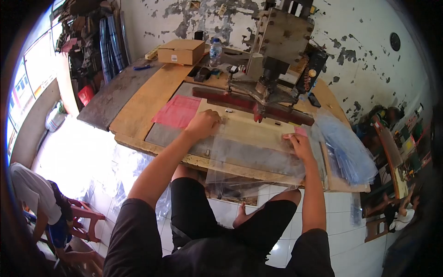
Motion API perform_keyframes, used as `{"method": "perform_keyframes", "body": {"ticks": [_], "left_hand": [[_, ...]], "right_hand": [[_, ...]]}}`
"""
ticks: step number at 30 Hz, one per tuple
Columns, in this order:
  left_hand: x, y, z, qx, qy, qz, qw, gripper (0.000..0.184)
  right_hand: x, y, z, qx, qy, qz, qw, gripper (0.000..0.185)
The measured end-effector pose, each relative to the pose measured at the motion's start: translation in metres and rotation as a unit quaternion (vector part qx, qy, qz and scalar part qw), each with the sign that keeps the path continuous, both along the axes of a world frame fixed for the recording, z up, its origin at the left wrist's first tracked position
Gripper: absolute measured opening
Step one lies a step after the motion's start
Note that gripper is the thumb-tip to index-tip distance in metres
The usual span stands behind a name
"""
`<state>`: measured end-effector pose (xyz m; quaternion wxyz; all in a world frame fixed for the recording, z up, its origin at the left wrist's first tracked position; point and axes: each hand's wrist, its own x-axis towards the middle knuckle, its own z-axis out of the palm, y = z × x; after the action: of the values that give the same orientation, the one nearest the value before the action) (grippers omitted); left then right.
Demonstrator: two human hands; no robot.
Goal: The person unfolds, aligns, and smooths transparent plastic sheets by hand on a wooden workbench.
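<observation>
A clear plastic sheet (254,154) lies over the front of the work table and hangs past its edge. My left hand (205,123) is closed at the sheet's upper left corner, fingers curled on it. At the sheet's right side, my right hand (297,144) pinches the edge between thumb and fingers. Beneath and behind the sheet is a pale yellowish board (244,127). The red bar (249,104) of a press machine (281,46) stands just behind both hands. Pink sheet material (177,111) lies left of my left hand.
A stack of clear bluish plastic sheets (348,150) rests on the table's right side. Farther back are a cardboard box (181,51), a water bottle (215,51) and a phone (314,100). One person (39,198) is at the lower left, another (404,214) at the far right.
</observation>
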<state>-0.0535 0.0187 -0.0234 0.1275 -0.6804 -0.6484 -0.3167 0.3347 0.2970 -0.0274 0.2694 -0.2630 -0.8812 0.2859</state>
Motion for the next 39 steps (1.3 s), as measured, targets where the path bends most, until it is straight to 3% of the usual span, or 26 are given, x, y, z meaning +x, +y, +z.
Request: {"method": "perform_keyframes", "body": {"ticks": [17,33,39], "left_hand": [[0.001,-0.005,0.001,-0.008,0.024,-0.004,1.000,0.022],[0.002,-0.001,0.002,-0.046,0.047,0.034,0.997,0.023],[0.003,0.006,0.000,-0.075,0.078,0.055,0.993,0.024]], "right_hand": [[-0.008,0.015,-0.010,0.064,0.071,0.033,0.995,0.032],[-0.007,-0.005,0.007,0.048,0.028,0.000,0.998,0.031],[-0.004,-0.005,0.009,0.113,0.033,0.017,0.993,0.030]]}}
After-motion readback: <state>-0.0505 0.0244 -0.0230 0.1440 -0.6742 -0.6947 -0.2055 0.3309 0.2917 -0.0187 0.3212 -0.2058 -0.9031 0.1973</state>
